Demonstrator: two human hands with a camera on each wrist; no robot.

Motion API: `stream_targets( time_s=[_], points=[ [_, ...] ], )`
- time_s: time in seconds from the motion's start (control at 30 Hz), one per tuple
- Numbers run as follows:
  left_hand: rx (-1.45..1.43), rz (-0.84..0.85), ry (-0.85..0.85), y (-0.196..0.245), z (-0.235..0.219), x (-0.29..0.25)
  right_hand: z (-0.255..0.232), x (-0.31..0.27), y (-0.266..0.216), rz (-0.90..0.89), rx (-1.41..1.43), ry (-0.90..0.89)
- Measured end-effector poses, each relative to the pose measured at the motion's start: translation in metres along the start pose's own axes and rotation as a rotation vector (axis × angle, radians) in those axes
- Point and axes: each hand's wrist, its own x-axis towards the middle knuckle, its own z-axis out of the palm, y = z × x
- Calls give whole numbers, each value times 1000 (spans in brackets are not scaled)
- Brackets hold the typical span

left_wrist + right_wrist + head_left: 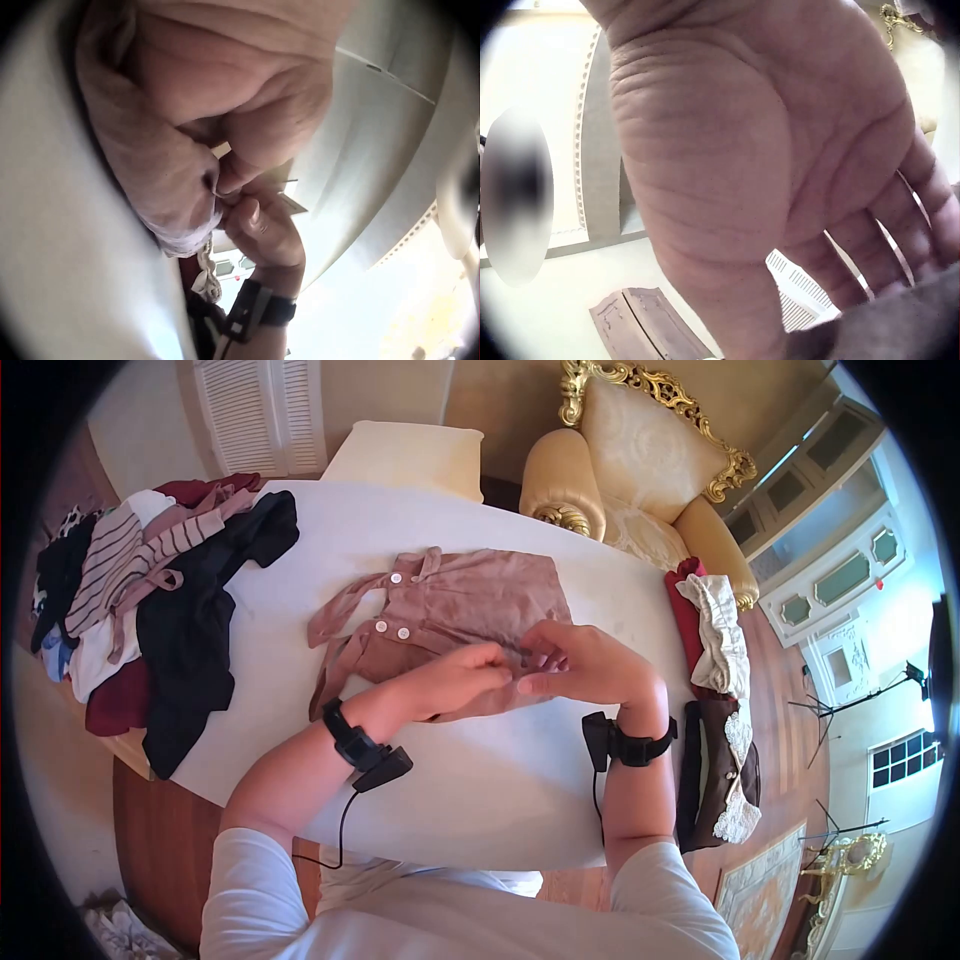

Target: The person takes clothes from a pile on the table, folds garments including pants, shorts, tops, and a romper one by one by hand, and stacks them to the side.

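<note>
A dusty-pink garment with white buttons and loose straps lies on the white table. Both hands meet at its near edge in the head view. The left hand pinches the cloth between thumb and finger; in the left wrist view the left hand has the pink cloth beside its palm. Facing it, the right hand has its fingers bent toward the same edge. In the right wrist view the right hand has spread fingers behind blurred cloth, its fingertips hidden.
A heap of dark, striped and white clothes covers the table's left end. Folded garments line the right edge. Beyond the table stand a gold armchair and a cream stool or small table.
</note>
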Motion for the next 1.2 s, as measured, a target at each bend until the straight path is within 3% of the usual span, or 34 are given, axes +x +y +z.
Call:
stream_targets(
  time_s=[0.03,0.1,0.3,0.4,0.47,0.57,0.9,0.97,1.07,1.2],
  points=[
    [0,-1,3,-3,-6,0,0,3,3,-2,0,-2],
    [-361,-113,102,1,-15,0,-1,6,11,-86,2,53],
    [-465,-55,225,0,-41,6,7,16,36,-36,-89,143],
    [-303,-173,329,5,-39,3,7,20,34,78,21,109],
    [11,-130,359,-3,-39,6,10,21,40,81,-14,108],
    [109,-105,261,-10,-43,4,12,23,38,119,-65,72],
    [616,-7,289,-8,-24,-5,19,26,39,140,-172,23],
    [927,305,410,-17,-20,-6,25,29,46,128,-185,47],
    [1089,408,496,8,-1,-13,27,31,46,131,-203,66],
    [1021,457,410,6,7,-13,28,32,48,141,-211,56]
  ],
)
